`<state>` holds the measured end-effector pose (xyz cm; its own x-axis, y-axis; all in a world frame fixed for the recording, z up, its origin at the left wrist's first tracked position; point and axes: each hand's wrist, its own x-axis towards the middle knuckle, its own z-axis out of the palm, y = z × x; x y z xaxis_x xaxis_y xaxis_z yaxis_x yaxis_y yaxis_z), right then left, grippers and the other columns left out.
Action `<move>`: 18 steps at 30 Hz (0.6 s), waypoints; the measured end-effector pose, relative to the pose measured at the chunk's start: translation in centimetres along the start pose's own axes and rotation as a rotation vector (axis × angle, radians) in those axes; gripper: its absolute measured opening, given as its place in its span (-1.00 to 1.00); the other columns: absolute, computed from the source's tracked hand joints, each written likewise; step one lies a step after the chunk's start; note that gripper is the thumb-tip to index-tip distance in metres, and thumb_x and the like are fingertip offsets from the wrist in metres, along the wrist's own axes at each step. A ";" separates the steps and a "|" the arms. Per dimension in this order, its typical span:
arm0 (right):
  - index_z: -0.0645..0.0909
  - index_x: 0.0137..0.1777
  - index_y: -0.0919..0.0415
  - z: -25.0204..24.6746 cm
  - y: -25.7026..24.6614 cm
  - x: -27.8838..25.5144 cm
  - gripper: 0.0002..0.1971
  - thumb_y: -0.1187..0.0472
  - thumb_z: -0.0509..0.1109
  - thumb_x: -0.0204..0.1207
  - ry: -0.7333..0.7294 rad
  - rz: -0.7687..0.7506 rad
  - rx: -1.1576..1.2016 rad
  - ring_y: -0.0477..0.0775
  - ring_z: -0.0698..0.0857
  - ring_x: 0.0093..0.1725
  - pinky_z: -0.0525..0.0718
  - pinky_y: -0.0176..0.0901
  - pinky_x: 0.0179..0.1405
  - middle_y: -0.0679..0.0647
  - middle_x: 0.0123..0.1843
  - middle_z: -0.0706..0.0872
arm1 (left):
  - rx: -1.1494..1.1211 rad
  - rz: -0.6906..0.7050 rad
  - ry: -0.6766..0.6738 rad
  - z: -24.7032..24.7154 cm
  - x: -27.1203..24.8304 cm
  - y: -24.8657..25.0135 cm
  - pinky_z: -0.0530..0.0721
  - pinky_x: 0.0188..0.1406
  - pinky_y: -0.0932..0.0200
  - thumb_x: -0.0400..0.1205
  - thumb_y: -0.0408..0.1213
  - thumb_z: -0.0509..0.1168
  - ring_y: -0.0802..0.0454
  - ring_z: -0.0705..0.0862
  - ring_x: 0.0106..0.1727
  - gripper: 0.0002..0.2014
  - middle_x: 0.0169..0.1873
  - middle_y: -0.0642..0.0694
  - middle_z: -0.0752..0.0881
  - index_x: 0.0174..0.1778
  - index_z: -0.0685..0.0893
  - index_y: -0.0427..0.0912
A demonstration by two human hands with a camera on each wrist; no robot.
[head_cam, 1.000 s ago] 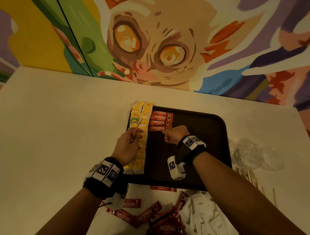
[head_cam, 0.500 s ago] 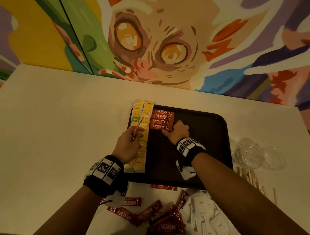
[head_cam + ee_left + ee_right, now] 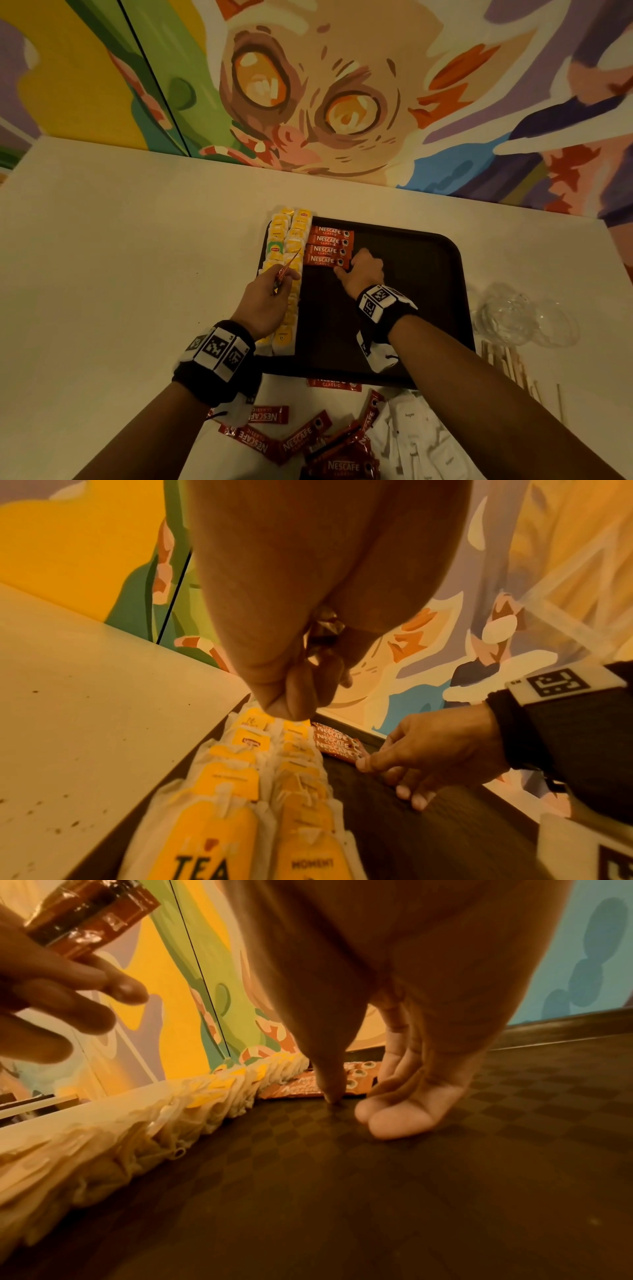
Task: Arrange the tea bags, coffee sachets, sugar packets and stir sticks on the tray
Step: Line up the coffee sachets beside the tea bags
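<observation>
A black tray (image 3: pixel 394 291) lies on the white table. Two columns of yellow tea bags (image 3: pixel 291 240) line its left edge. Beside them, red coffee sachets (image 3: pixel 329 240) form a column. My right hand (image 3: pixel 346 265) rests on the tray and pinches the right end of the nearest sachet (image 3: pixel 325 261) between thumb and forefinger, its thumb (image 3: pixel 329 1088) at the sachet's near edge and the other fingers curled. My left hand (image 3: pixel 284 274) hovers over the tea bags (image 3: pixel 240 777), pinching spare sachets (image 3: pixel 289 265) that stick up from its fingers (image 3: pixel 294 691).
Loose coffee sachets (image 3: pixel 308 438) and white sugar packets (image 3: pixel 411 438) lie on the table in front of the tray. Wooden stir sticks (image 3: pixel 503 363) and clear plastic cups (image 3: pixel 513 318) lie to its right. A painted wall stands behind the table.
My right hand has edged slightly forward and right, to the right end of the nearest sachet. My left hand has stayed over the tea bags with its sachets.
</observation>
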<state>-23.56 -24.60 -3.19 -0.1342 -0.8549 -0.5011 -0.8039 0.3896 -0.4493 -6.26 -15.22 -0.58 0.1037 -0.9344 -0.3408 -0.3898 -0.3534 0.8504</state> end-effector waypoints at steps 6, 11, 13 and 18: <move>0.38 0.47 0.05 0.6 0.2 -0.6 -0.51 0.11 0.44 0.58 0.066 -0.244 -0.177 0.22 0.63 0.26 0.68 0.12 0.17 0.17 0.37 0.46 | -0.003 0.001 0.002 0.0 -0.2 0.0 0.64 0.24 -0.07 0.77 -0.23 0.09 -0.01 0.63 0.20 -0.81 0.13 0.05 0.64 0.05 0.61 0.04; 0.50 0.40 0.07 0.9 0.3 -0.5 -0.63 0.15 0.40 0.62 0.082 -0.333 -0.218 0.17 0.63 0.25 0.71 0.02 0.18 0.14 0.41 0.39 | -0.013 -0.009 0.004 -0.2 -0.2 -0.1 0.62 0.27 -0.03 0.77 -0.22 0.09 0.00 0.61 0.24 -0.81 0.22 -0.01 0.64 0.06 0.62 0.05; 0.53 0.37 0.08 0.9 0.4 -0.4 -0.67 0.15 0.39 0.63 0.084 -0.335 -0.196 0.16 0.63 0.24 0.68 -0.05 0.13 0.14 0.40 0.40 | 0.012 -0.002 0.009 -0.2 -0.1 -0.1 0.61 0.23 0.04 0.77 -0.22 0.09 0.03 0.59 0.21 -0.81 0.19 0.01 0.63 0.06 0.62 0.04; 0.54 0.36 0.09 0.7 0.5 -0.2 -0.69 0.16 0.38 0.63 0.087 -0.325 -0.178 0.15 0.62 0.22 0.64 -0.09 0.08 0.14 0.38 0.42 | 0.035 0.020 0.009 -0.2 -0.1 -0.1 0.63 0.24 -0.02 0.77 -0.23 0.10 -0.01 0.61 0.21 -0.82 0.15 0.02 0.63 0.06 0.63 0.02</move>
<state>-23.49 -23.94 -3.85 0.1019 -0.9531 -0.2849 -0.8995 0.0341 -0.4356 -6.00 -15.12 -0.57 0.1042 -0.9416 -0.3202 -0.4234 -0.3333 0.8424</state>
